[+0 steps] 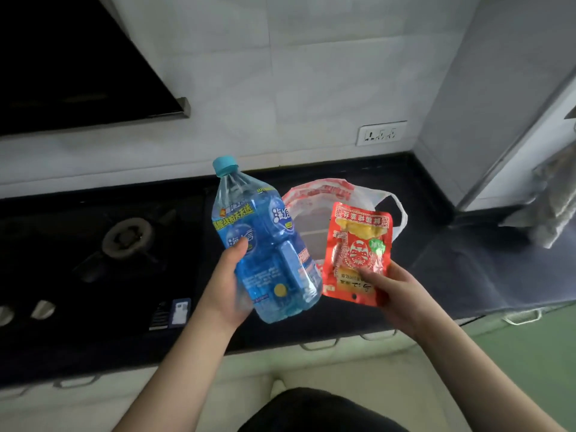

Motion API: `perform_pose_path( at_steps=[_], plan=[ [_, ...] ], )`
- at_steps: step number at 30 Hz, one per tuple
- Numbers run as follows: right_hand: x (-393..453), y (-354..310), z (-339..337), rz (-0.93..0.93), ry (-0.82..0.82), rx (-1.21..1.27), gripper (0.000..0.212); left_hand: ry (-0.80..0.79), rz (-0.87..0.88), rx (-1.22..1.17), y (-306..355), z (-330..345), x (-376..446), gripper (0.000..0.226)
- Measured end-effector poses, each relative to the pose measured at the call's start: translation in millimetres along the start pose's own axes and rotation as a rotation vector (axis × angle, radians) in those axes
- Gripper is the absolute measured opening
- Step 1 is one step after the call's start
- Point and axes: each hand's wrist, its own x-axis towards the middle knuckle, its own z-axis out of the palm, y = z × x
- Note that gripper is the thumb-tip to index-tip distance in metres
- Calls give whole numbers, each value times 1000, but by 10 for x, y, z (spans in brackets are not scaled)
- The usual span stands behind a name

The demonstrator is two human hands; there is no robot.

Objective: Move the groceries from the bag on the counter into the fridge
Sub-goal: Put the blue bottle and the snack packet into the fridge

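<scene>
My left hand [229, 283] grips a large blue plastic bottle [265, 241] with a light blue cap, held tilted above the dark counter [467, 275]. My right hand [396, 291] pinches the lower edge of a red snack packet [357, 254] with yellow print. Behind both items a white plastic bag [367, 194] with red print lies on the counter, its mouth open and its contents hidden. At the right edge stands a grey fridge [511, 98], its side panel facing me.
A black gas hob with a round burner [127, 236] and knobs [42, 308] fills the counter's left. A dark range hood [78, 63] hangs above it. A wall socket [381, 133] sits on the tiles. A cloth [551, 207] hangs at the fridge.
</scene>
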Motion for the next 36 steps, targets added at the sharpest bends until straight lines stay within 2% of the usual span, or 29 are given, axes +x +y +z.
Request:
perform_pose_path(
  at_steps=[5, 7, 10, 16, 20, 27, 33, 36],
  plan=[
    [-152, 24, -249, -11, -47, -121, 44, 152, 80, -21, -228, 236, -385, 69],
    [-166, 63, -219, 11, -94, -154, 45, 202, 105, -46, -310, 301, -561, 65],
    [-206, 116, -47, 47, -157, -157, 47, 291, 154, -85, -380, 352, -834, 67],
    [-459, 346, 357, 100, -329, -208, 25, 480, 257, -127, -448, 235, -1481, 67],
    [-619, 586, 594, 145, -429, -282, 35, 567, 421, -166, -449, 124, -1996, 66],
    [-993, 1037, 1239, 207, -604, -368, 39, 679, 600, -153, -355, -119, -3011, 63],
    [-1689, 1665, 2023, 237, -799, -452, 29, 731, 710, -188, -464, -351, -4200, 81],
    [-2073, 2033, 2409, 254, -879, -511, 30, 828, 781, -157, -537, -417, -4885, 62]
  ],
)
